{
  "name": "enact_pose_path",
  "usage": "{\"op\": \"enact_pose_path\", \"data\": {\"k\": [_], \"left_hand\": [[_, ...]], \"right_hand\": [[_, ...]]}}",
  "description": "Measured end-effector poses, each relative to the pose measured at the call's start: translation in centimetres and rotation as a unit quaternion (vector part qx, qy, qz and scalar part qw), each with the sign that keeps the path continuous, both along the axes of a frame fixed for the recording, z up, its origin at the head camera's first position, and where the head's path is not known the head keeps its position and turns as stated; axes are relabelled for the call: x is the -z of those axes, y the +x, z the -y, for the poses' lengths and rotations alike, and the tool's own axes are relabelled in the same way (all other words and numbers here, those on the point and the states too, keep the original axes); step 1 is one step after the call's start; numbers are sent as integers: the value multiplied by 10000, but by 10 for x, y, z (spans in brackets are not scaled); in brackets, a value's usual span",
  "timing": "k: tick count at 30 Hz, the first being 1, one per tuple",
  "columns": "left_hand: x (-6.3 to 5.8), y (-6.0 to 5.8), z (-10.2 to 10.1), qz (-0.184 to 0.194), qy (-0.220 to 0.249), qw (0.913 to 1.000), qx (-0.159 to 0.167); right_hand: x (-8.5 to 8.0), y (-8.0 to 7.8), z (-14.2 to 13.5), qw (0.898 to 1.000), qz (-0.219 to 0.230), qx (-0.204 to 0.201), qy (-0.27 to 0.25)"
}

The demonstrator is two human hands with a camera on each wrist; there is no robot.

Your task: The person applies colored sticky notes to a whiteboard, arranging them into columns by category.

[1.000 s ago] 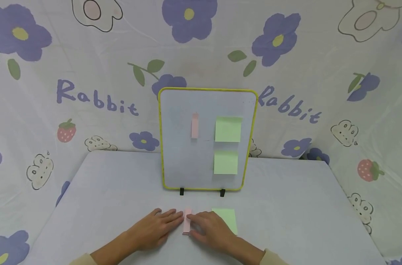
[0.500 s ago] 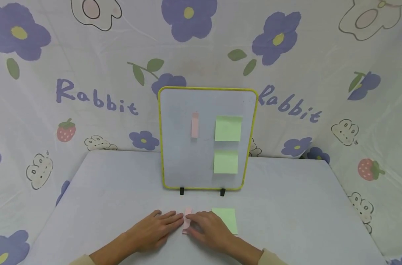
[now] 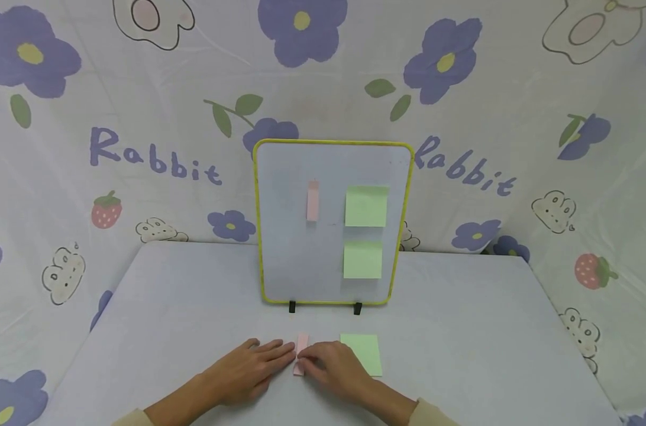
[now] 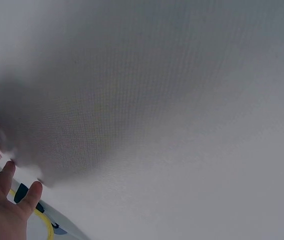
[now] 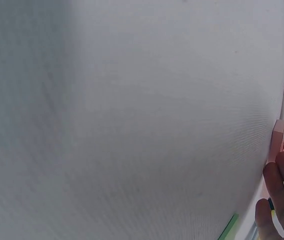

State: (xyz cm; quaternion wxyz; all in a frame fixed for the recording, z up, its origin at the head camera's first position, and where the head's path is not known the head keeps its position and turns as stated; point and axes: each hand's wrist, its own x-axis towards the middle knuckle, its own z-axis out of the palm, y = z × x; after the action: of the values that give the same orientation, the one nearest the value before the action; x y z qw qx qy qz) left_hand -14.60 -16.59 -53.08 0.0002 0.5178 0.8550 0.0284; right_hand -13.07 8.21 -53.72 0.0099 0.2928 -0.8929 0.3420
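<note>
A narrow pink pad of sticky notes point(image 3: 302, 341) lies lengthwise on the white table between my two hands. My left hand point(image 3: 248, 370) rests flat on its left, fingers stretched out and tips right at its edge. My right hand point(image 3: 338, 368) comes from the right, thumb and forefinger brought together over the pad's lower half, pinching at a pink sticky note. The pad's near end shows in the right wrist view beside the right fingers point(image 5: 277, 187). Just right of that hand lies a green pad of sticky notes point(image 3: 368, 354), partly hidden by it.
Behind the hands a whiteboard point(image 3: 296, 260) with a yellow rim stands on black feet point(image 3: 357, 308). It bears one pink strip point(image 3: 313, 201) and two green notes, an upper note point(image 3: 365, 207) and a lower note point(image 3: 362, 260). A patterned curtain point(image 3: 195, 77) hangs behind the table.
My right thumb has moved onto the pink pad's near end, then up toward the forefinger, and the two now meet over the pad. The left hand has stayed in place.
</note>
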Motion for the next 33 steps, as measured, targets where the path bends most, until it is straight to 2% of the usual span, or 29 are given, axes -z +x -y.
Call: {"op": "enact_pose_path", "data": {"k": [3, 7, 11, 20, 23, 33], "left_hand": [[0, 0, 1, -69, 34, 10000, 32], [1, -1, 1, -162, 79, 9998, 78], [2, -1, 2, -216, 143, 9996, 116], [4, -2, 2, -212, 257, 9994, 91], [5, -1, 1, -268, 310, 9991, 105], [2, -1, -5, -90, 67, 9999, 4]], "right_hand": [[1, -1, 1, 9998, 183, 67, -57], [1, -1, 1, 9996, 192, 116, -152], [1, -2, 1, 9985, 281, 120, -444], [0, -4, 3, 9882, 925, 274, -1189], [-1, -5, 4, 9849, 981, 334, -1385], [-6, -7, 4, 9789, 1319, 488, -1485]]}}
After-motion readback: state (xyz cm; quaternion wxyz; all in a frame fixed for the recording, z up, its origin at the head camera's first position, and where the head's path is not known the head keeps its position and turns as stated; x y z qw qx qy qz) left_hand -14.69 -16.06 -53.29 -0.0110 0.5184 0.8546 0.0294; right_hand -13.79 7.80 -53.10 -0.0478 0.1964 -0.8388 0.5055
